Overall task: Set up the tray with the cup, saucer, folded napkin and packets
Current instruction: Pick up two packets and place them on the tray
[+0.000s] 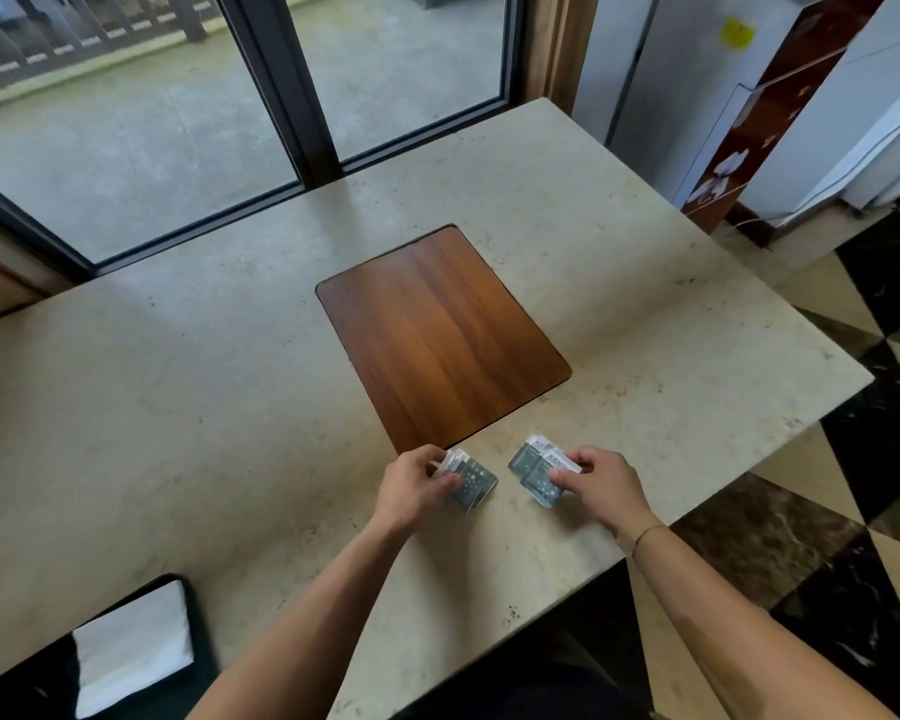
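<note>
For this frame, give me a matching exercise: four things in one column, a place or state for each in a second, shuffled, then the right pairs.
Things
1. left hand
2. right hand
3. wooden panel
4. white folded napkin

Places or states
A. on a dark surface at the table's near left corner
B. mid-table, nothing on it
C. holds the packets on the left
D. holds the packets on the right

Pairs: 1-C, 2-D, 3-B, 4-A

Stone table (pixel 188 387) under me, wooden inlay panel (pixel 440 337) set in its middle, big window (pixel 141 122) beyond, checkered floor (pixel 863 459) right.
</note>
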A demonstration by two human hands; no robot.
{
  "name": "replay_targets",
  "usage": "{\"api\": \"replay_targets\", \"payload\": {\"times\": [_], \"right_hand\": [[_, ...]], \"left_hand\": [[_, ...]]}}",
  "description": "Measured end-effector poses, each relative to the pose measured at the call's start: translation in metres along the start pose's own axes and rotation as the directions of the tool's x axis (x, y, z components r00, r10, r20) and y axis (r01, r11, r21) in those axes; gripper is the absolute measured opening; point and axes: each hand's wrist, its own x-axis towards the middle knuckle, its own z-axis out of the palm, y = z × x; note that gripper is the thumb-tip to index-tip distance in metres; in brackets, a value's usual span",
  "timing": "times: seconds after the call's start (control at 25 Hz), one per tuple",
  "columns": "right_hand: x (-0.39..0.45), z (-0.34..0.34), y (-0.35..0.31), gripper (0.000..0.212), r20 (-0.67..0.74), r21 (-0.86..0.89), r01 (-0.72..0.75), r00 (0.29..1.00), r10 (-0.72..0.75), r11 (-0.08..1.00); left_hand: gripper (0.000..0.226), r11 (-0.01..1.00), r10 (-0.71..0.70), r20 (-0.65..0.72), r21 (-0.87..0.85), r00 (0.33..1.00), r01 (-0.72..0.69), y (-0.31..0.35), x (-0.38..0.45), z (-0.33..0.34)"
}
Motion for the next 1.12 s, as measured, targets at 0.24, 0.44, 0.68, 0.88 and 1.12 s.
{"api": "replay_targets", "payload": {"times": [0.24, 0.44, 0.68, 0.88, 1.12], "right_hand": [[0.018, 0.008, 0.000, 0.015, -0.023, -0.031, -0.018, 1.000, 0.018, 0.999], [0.020, 0.012, 0.003, 0.031, -0.070, -0.144, 0.006, 0.997, -0.016, 0.990], [0.022, 0.019, 0.001, 0.033, -0.099, -0.269, 0.040, 0.993, -0.069, 0.962], [0.018, 0.026, 0.001, 0.021, -0.179, -0.338, 0.023, 0.980, -0.088, 0.941], [0.020, 0.026, -0.003, 0.028, -0.165, -0.449, -0.017, 0.984, -0.064, 0.893]], "left_hand": [[0.028, 0.994, -0.038, -0.049, 0.099, 0.998, 0.043, 0.006, 0.002, 0.016], [0.029, 0.955, -0.018, -0.121, 0.291, 0.993, 0.052, 0.008, 0.000, 0.021], [0.040, 0.911, 0.027, -0.155, 0.410, 0.988, 0.040, 0.010, 0.001, 0.025], [0.033, 0.883, 0.070, -0.207, 0.468, 0.976, 0.036, 0.008, 0.002, 0.026], [0.031, 0.912, 0.027, -0.185, 0.407, 0.982, 0.052, 0.006, 0.004, 0.025]]}}
